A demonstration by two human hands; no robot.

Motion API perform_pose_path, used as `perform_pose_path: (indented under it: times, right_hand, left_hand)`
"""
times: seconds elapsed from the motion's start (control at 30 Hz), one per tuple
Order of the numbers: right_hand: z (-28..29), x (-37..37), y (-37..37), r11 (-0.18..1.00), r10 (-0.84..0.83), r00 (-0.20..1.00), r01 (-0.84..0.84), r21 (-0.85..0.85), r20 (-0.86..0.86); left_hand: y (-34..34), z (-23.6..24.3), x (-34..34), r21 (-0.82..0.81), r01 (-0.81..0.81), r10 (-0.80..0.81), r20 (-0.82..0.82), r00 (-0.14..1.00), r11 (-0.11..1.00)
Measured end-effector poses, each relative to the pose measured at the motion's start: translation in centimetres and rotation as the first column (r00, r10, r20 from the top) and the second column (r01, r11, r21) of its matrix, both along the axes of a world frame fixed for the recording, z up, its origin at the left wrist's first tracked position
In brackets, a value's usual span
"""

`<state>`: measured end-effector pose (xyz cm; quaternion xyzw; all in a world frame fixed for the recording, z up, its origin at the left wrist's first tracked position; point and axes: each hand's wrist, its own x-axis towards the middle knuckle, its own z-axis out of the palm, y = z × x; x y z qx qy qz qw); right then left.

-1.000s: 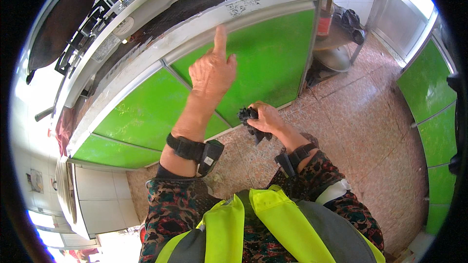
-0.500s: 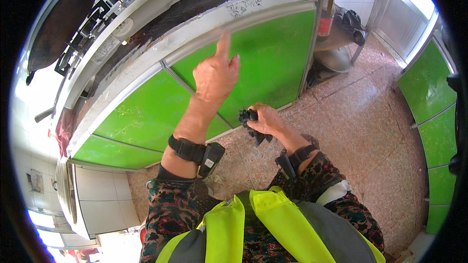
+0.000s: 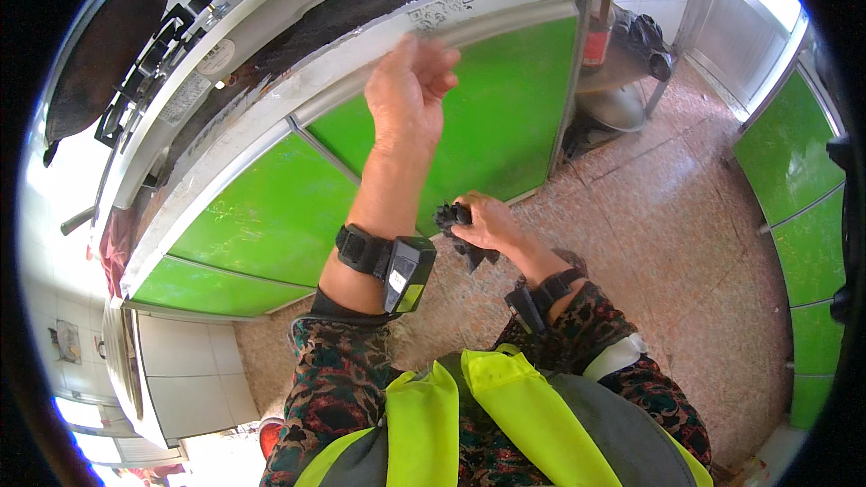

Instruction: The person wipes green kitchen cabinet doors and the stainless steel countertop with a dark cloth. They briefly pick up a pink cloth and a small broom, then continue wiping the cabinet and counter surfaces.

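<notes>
My left hand (image 3: 408,90) is raised in front of the green cabinet door (image 3: 510,95), by the pale frame strip (image 3: 361,68) along its top. Its fingers are loosely bent and a little apart, the tips blurred by motion, and nothing shows in them. I cannot tell whether they touch the strip. Lower and to the right, my right hand (image 3: 489,221) is closed around a crumpled black cloth (image 3: 465,239), whose loose end hangs below the fingers. A black strap with a small box circles each wrist.
A wok (image 3: 104,54) sits over the gas stove (image 3: 162,63) at upper left. Beyond the cabinet's right end are a low shelf with a red-labelled bottle (image 3: 595,41), a black bag (image 3: 645,36) and a metal basin (image 3: 613,108). Green cabinets (image 3: 794,153) line the right side.
My left hand has moved up toward the pale strip and turned, its pointing finger now bent with the others. The right hand stays nearly in place with the black cloth.
</notes>
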<state>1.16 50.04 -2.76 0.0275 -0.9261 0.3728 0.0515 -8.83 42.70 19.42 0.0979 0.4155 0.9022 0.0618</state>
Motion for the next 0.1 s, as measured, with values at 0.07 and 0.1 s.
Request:
perform_pose_path:
  times: [0.07, 0.1]
  right_hand:
    - [0.39, 0.13, 0.05, 1.0, -0.002, 1.0, 0.002, 0.014, -0.008]
    - [0.72, 0.13, 0.15, 1.0, 0.011, 1.0, -0.011, 0.017, 0.024]
  left_hand:
    - [0.13, -0.17, 0.0, -0.035, -0.018, 0.018, -0.004, 1.0, 0.999]
    - [0.05, -0.21, -0.02, -0.047, -0.026, 0.026, -0.007, 1.0, 0.999]
